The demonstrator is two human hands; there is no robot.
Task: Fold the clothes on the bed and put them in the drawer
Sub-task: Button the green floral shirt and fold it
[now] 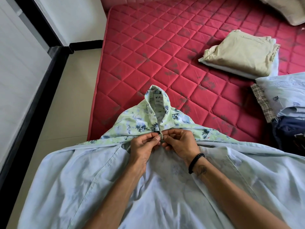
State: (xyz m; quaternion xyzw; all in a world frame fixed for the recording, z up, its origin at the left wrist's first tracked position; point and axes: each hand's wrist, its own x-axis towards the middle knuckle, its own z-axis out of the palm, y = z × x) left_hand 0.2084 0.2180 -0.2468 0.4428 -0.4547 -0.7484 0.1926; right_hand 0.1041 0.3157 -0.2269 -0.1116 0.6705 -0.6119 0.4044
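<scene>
A pale green shirt with blue flower print (pixel 132 123) lies over the near edge of the red quilted mattress (pixel 165 52), collar pointing away, its pale inner side spread toward me. My left hand (pixel 143 146) and my right hand (pixel 179 142) meet just below the collar. Both pinch the shirt's front edges at a button. A black band circles my right wrist.
A folded beige garment (pixel 239 55) rests on a pale cloth at the right of the mattress. A heap of clothes (pixel 283 103), pale blue, checked and dark navy, lies at the right edge. Beige floor (pixel 79 96) and a black-framed white panel (pixel 19 66) are on the left.
</scene>
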